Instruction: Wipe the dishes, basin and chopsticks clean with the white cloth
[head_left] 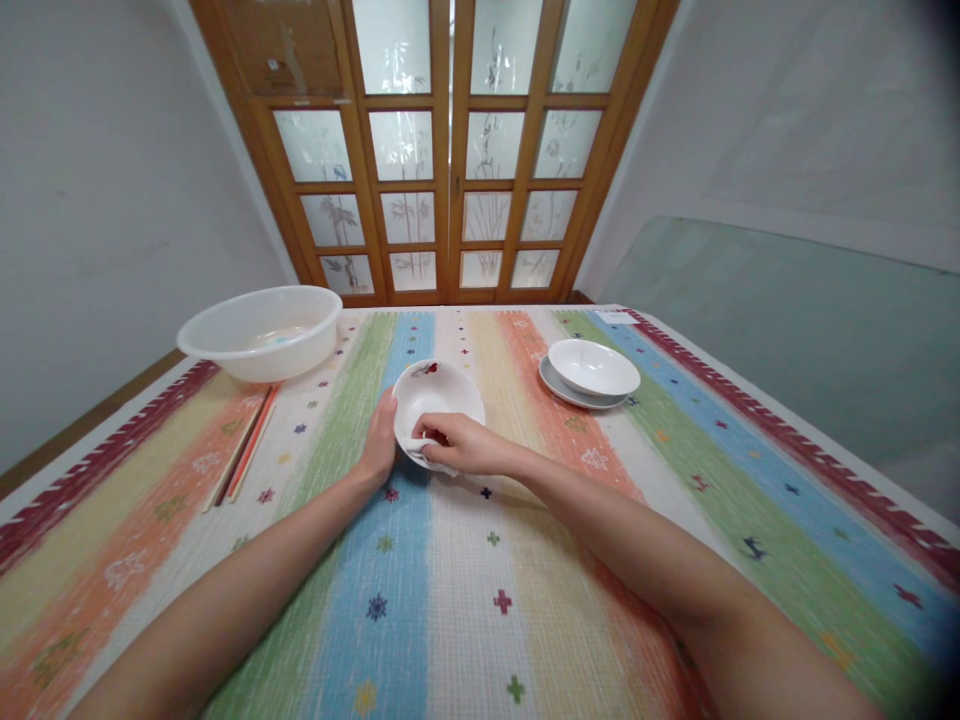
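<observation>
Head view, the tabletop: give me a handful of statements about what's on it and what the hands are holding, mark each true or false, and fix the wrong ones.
1. The left hand holds the bowl with the red motif by its side. True.
2. The right hand has nothing in it. False: the right hand holds a white cloth or tissue against the bowl's near side.
3. Several chopsticks lie on the striped tablecloth. True.
4. The big basin stands on the right. False: the basin stands at the far left.
5. The shallow white dish on the right rests on another dish. True.
</observation>
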